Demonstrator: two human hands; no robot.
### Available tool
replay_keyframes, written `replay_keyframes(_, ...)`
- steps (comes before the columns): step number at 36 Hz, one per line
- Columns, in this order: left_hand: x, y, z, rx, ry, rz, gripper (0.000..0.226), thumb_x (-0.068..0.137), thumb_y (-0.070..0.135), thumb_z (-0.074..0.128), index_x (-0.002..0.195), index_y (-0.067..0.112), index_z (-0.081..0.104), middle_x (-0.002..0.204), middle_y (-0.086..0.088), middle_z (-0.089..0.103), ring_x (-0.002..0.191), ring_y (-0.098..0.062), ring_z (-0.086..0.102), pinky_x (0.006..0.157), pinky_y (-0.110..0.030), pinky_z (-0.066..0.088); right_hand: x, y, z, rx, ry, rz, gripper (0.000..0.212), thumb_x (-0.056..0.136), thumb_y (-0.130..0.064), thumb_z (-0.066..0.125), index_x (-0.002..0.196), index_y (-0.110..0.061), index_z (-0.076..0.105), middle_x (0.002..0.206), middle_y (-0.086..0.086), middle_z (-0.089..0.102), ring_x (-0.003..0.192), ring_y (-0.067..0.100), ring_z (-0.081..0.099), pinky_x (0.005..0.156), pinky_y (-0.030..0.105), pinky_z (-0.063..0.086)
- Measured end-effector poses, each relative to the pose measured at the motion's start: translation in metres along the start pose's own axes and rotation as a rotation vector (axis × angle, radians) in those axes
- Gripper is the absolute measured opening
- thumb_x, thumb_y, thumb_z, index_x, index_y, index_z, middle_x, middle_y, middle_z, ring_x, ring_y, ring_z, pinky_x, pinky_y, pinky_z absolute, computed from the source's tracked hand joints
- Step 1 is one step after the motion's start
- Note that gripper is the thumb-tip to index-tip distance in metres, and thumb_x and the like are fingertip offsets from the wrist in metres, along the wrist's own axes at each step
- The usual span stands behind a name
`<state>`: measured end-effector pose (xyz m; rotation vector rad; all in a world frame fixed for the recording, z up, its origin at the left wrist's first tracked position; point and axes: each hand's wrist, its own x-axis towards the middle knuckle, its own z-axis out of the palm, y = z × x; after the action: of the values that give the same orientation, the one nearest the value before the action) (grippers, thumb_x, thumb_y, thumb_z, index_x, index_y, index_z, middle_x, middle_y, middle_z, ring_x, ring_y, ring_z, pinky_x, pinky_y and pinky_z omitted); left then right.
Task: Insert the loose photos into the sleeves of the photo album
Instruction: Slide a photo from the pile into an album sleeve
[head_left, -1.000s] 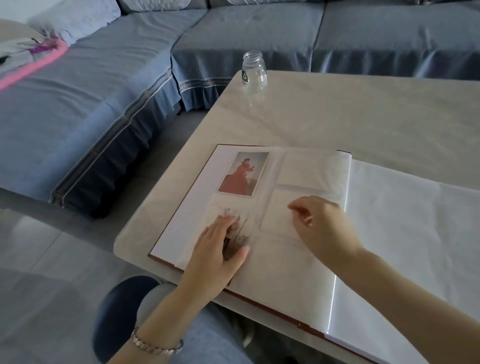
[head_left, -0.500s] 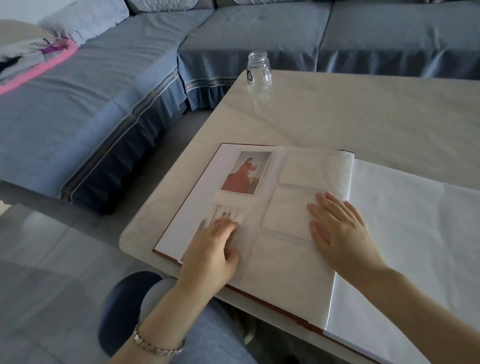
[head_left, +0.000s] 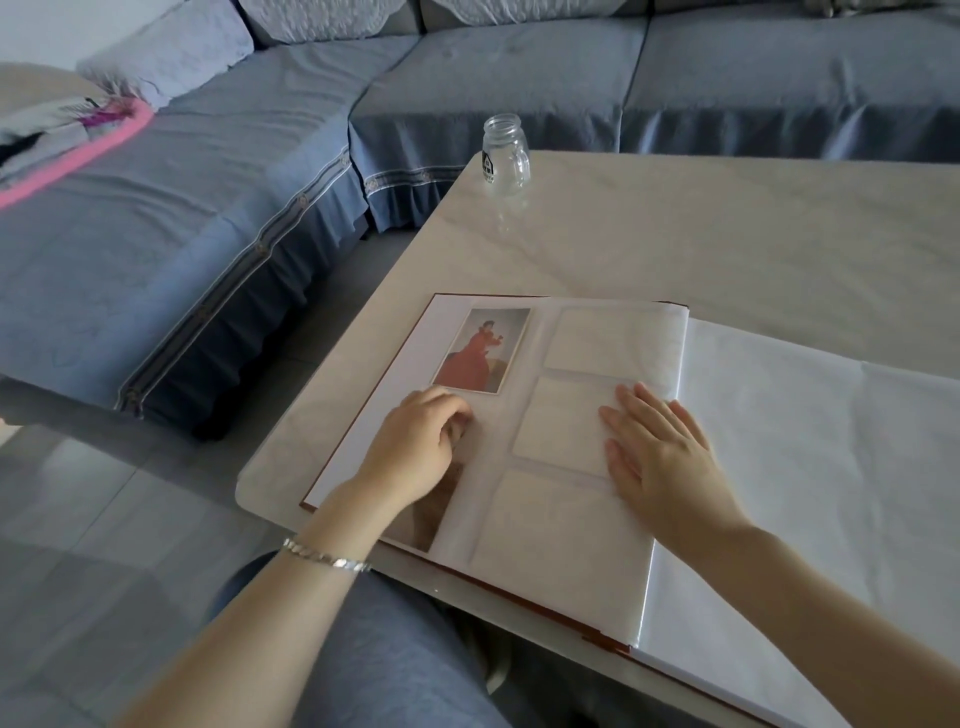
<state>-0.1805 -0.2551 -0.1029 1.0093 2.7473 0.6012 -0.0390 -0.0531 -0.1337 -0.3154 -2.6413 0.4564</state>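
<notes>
Noting my right grip (head_left: 660, 447) now released flat on the photo album (head_left: 561, 540), I judge the photo (head_left: 436, 514) nearly seated; whether the curled left grip (head_left: 421, 441) holds anything I cannot tell.

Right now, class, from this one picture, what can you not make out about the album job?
Head view: the left hand covers most of the second photo; its picture and how far in it sits cannot be told.
Head view: the white sheet is cut off by the right edge.
Head view: the label on the jar is too small to read.
</notes>
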Motion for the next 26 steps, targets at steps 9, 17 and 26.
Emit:
replay_keyframes(9,0.002,-0.004,-0.001,0.051,-0.042,-0.01,0.039,0.085,-0.012,0.039,0.108,0.01,0.06,0.116,0.002,0.054,0.108,-0.018,0.048,0.08,-0.028,0.044,0.0,0.0,-0.001,0.026,-0.048,0.024,0.043,0.087,-0.026,0.037,0.104,-0.003,0.069,0.117,0.017,0.064,0.113,0.037,0.058,0.103,0.031,0.022)
replay_keyframes(17,-0.01,0.051,0.008,0.008,0.091,0.022,0.025,0.09,0.002,0.049,0.11,0.008,0.063,0.116,0.001,0.06,0.104,-0.018,0.058,0.083,-0.017,0.038,-0.017,0.015,-0.032,0.232,-0.173,0.069,0.026,0.088,-0.013,0.062,0.114,-0.013,0.067,0.135,0.003,0.052,0.131,0.019,0.041,0.107,0.031,0.029)
replay_keyframes(26,-0.01,0.161,0.035,-0.267,-0.005,0.271,0.04,0.092,0.007,0.051,0.131,0.016,0.053,0.123,0.015,0.049,0.115,0.007,0.041,0.09,0.007,0.02,-0.097,0.098,-0.115,0.017,-0.138,0.33,0.033,0.077,-0.006,0.072,0.108,-0.017,0.068,0.129,0.002,0.057,0.12,0.021,0.051,0.099,0.035,0.035)
